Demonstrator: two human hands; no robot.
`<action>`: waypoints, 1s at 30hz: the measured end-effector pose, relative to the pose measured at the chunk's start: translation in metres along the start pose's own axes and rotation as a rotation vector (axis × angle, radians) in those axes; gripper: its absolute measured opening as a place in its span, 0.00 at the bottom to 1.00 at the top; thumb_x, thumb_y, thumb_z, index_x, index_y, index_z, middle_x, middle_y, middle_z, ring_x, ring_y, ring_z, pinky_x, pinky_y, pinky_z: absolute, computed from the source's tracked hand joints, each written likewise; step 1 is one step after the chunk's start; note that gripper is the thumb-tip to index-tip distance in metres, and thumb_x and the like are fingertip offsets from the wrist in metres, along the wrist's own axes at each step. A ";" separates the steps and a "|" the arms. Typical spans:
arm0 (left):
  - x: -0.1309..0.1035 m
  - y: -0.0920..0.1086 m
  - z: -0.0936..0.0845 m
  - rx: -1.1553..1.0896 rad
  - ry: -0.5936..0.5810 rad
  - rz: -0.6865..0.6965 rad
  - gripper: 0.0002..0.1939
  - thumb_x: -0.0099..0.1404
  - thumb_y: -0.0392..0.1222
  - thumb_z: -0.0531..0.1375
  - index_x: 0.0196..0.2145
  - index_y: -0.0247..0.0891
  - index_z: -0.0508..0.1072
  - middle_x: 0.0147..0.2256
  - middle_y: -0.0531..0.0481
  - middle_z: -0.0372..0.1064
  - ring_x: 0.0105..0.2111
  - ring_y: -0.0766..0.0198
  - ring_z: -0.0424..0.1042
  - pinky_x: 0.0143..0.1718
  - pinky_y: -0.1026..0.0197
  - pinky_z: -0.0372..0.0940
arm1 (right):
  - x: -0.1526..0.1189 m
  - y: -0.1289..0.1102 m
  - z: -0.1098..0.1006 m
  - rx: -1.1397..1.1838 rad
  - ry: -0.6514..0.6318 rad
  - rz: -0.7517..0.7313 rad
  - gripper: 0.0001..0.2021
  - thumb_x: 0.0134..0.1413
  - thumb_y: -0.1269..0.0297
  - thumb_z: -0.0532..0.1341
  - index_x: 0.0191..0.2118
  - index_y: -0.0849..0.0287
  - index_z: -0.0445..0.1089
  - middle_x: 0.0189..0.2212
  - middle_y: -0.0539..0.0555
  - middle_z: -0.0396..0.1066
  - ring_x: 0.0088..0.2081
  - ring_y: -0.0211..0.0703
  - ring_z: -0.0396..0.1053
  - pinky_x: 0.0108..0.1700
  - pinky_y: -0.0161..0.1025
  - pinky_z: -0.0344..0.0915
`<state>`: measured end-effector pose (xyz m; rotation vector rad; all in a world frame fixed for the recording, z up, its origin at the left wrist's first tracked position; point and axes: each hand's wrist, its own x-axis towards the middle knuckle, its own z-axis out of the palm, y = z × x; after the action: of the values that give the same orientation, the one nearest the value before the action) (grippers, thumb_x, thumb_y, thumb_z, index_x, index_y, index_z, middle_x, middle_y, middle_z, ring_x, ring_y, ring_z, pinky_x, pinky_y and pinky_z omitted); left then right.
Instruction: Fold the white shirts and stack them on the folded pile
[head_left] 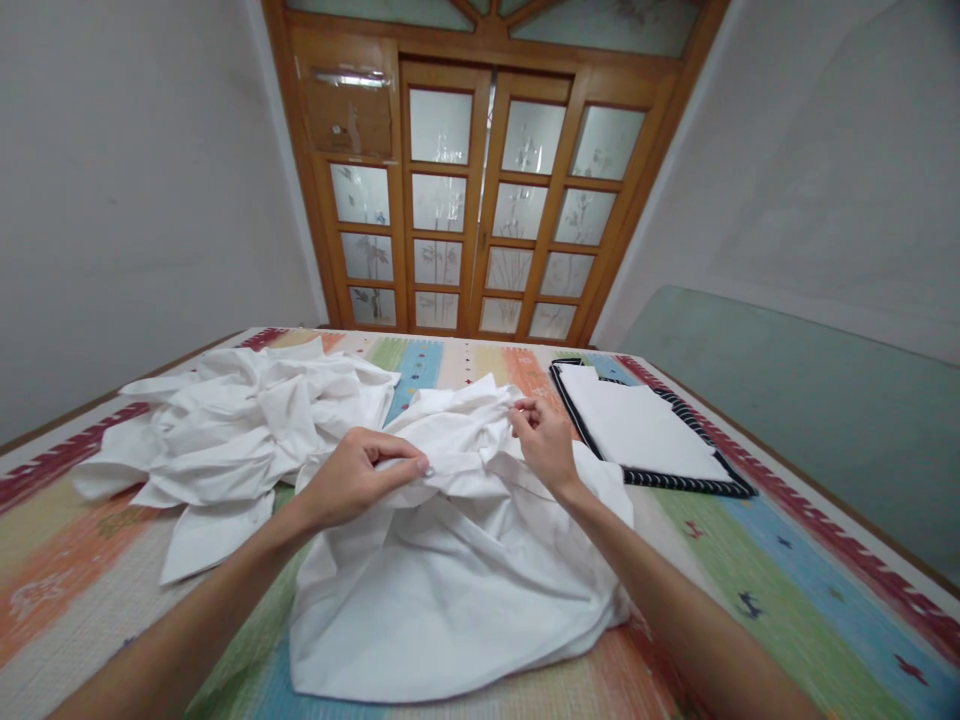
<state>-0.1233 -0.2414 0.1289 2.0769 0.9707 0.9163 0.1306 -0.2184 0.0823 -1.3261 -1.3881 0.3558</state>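
Note:
A crumpled white cloth garment [450,590], perhaps a shirt, lies spread in front of me on the striped table cover. My left hand [367,472] is closed on its upper left part, with the thumb laid along a fold and the fingers curled. At the upper right of the cloth, my right hand [541,438] pinches an edge between thumb and fingertips. Between the two hands the fabric is bunched and slightly raised. The near part hangs in broad, loose folds toward me.
To the left lies a heap of rumpled white garments [255,420]. On the right, folded white cloth [637,420] rests on a black-and-white striped piece [686,482]. A multicoloured cover [787,560] is under everything. Wooden glazed doors [480,200] stand beyond the table.

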 end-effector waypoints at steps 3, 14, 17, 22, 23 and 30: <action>0.002 -0.005 -0.011 0.017 0.081 -0.009 0.13 0.56 0.47 0.62 0.24 0.35 0.80 0.23 0.49 0.75 0.24 0.65 0.70 0.25 0.68 0.63 | 0.002 -0.001 -0.003 0.060 -0.013 0.057 0.14 0.54 0.53 0.57 0.33 0.60 0.66 0.18 0.47 0.64 0.21 0.37 0.61 0.25 0.34 0.55; 0.004 -0.019 -0.013 -0.160 0.226 -0.095 0.12 0.53 0.47 0.63 0.22 0.34 0.78 0.23 0.49 0.75 0.23 0.66 0.69 0.23 0.69 0.62 | -0.024 -0.026 0.009 -0.175 -0.488 -0.178 0.14 0.50 0.54 0.64 0.24 0.60 0.71 0.18 0.47 0.65 0.21 0.35 0.60 0.25 0.32 0.51; 0.004 -0.019 -0.012 -0.156 0.199 -0.093 0.12 0.53 0.47 0.63 0.22 0.34 0.78 0.23 0.49 0.74 0.22 0.66 0.68 0.23 0.69 0.62 | -0.028 -0.026 0.013 -0.292 -0.433 -0.264 0.09 0.52 0.62 0.62 0.24 0.58 0.69 0.18 0.47 0.65 0.22 0.35 0.60 0.26 0.33 0.50; 0.006 -0.020 -0.018 -0.042 0.178 -0.059 0.12 0.53 0.47 0.61 0.21 0.35 0.77 0.22 0.50 0.74 0.22 0.66 0.68 0.22 0.69 0.61 | -0.021 -0.021 0.009 -0.258 -0.380 -0.255 0.10 0.54 0.67 0.57 0.22 0.58 0.64 0.20 0.50 0.67 0.23 0.37 0.61 0.28 0.33 0.52; 0.007 -0.021 -0.019 0.002 0.173 -0.051 0.12 0.54 0.46 0.61 0.21 0.35 0.77 0.22 0.50 0.74 0.23 0.66 0.68 0.22 0.69 0.60 | -0.017 -0.020 0.007 -0.198 -0.387 -0.222 0.10 0.54 0.66 0.57 0.22 0.58 0.64 0.20 0.49 0.67 0.23 0.37 0.62 0.28 0.33 0.53; 0.007 -0.012 -0.022 0.380 0.212 0.201 0.08 0.54 0.40 0.56 0.25 0.37 0.74 0.28 0.49 0.71 0.32 0.61 0.69 0.39 0.61 0.64 | -0.010 -0.016 0.004 0.128 -0.516 -0.029 0.12 0.56 0.62 0.56 0.23 0.59 0.64 0.19 0.47 0.67 0.20 0.33 0.60 0.25 0.31 0.55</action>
<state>-0.1421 -0.2241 0.1338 2.4676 1.1319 1.1453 0.1169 -0.2298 0.0892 -1.1504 -1.7721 0.7950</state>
